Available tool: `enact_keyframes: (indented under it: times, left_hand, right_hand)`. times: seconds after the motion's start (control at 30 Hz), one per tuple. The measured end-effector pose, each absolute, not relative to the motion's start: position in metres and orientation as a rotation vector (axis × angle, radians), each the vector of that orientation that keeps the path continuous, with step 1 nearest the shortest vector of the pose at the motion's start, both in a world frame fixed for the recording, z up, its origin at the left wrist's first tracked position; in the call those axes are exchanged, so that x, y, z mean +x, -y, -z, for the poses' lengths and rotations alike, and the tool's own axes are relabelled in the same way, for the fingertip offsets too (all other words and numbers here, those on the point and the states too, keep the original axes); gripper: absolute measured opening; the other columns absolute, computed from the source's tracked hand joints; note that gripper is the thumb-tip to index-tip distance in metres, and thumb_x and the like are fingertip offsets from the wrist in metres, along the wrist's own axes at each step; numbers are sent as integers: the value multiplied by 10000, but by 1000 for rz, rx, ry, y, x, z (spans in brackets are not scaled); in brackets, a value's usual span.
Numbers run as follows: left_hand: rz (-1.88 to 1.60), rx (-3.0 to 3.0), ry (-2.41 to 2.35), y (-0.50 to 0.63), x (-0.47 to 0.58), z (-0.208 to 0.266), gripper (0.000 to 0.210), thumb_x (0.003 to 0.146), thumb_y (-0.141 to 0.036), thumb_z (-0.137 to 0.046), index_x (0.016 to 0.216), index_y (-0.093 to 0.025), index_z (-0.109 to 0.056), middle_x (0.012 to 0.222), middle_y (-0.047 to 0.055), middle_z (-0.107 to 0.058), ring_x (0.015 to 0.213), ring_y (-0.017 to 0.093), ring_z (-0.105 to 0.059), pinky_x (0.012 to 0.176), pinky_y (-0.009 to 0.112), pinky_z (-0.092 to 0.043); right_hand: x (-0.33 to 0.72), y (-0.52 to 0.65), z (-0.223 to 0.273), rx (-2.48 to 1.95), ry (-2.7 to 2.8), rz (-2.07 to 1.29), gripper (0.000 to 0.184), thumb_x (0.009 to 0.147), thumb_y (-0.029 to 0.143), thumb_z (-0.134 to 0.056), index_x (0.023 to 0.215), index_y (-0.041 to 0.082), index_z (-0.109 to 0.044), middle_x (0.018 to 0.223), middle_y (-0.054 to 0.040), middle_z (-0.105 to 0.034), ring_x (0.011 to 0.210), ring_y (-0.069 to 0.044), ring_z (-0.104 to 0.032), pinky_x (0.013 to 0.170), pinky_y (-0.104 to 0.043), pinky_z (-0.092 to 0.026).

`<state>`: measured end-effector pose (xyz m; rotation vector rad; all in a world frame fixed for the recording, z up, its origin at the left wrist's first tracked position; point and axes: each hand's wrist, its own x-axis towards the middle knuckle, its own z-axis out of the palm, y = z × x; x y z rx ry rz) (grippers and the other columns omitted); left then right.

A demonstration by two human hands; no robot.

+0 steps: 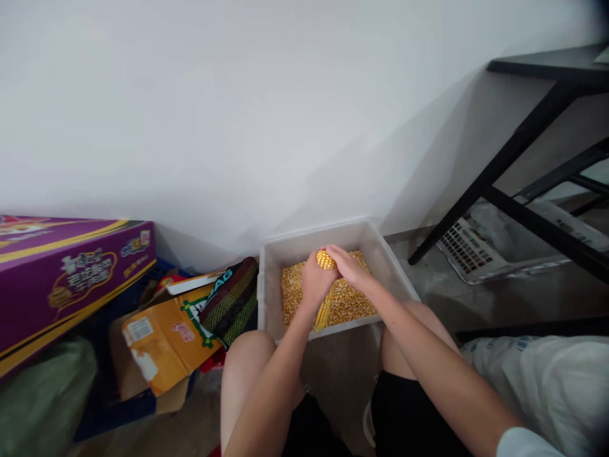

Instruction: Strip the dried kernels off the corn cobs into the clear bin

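Note:
An ear of corn, yellow with its kernels showing, is gripped between my two hands above the bin. My left hand wraps round it from the left. From the right, my right hand presses its fingers against the same ear. Beneath them stands a whitish plastic bin with loose corn kernels spread over its bottom. A second ear of corn leans inside the bin below my left hand, near the front wall. My palms hide part of the held ear.
Left of the bin lie a mesh bag, an opened orange carton and a large purple box. On the right are a black-framed table, a white plastic basket and a white sack. A white wall rises behind.

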<state>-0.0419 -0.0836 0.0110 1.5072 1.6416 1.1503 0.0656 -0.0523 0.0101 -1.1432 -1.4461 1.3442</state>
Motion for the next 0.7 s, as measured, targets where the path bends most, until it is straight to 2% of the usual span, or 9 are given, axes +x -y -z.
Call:
enact_keyframes:
  times: [0.1,0.23,0.37,0.5,0.57,0.7]
  left_hand:
    - [-1071,1623,-1603,80,-49,-17,376,614,-305,-751,948,-216,-605,831,25,-654,697,177,-568,601,232,-338]
    - [-843,1891,-1654,80,-60,-21,403,581,-293,-769,949,-243,-612,748,35,-640,670,220,-584,594,255,-333]
    - [-593,2138,-1630,81,-65,-22,424,559,-255,-760,949,-244,-594,765,53,-651,735,272,-624,629,279,-386]
    - [-273,2343,-1663,82,-65,-25,461,634,-339,-692,1059,-250,-539,886,55,-677,826,283,-646,668,300,-435]
    - [-191,2413,-1658,82,-66,-26,427,669,-365,-654,1059,-255,-520,885,44,-678,830,273,-650,664,298,-441]
    - [-154,2540,-1606,83,-68,-27,357,687,-374,-622,999,-255,-495,863,30,-675,815,269,-654,625,299,-430]
  right_hand:
    - [84,47,-20,-1178,1520,-1441,336,836,392,-498,1074,217,-658,1137,-29,-613,1044,-190,-558,883,-321,-450]
    - [103,46,-26,-1209,1692,-1437,376,792,341,-552,1123,210,-674,1085,-63,-647,882,-209,-602,700,-318,-485]
    - [111,52,-27,-1192,2036,-1130,277,745,239,-532,941,164,-713,822,-35,-666,732,-152,-563,630,-252,-407]
    - [112,59,-27,-1274,2314,-838,131,727,206,-499,739,141,-612,615,0,-561,555,-77,-420,540,-235,-269]
    - [111,64,-27,-1307,2385,-678,95,727,208,-500,731,148,-574,616,1,-554,542,-71,-391,554,-248,-254]
    - [109,76,-29,-1343,2476,-448,118,755,225,-484,787,157,-574,709,-33,-606,596,-97,-444,588,-270,-244]
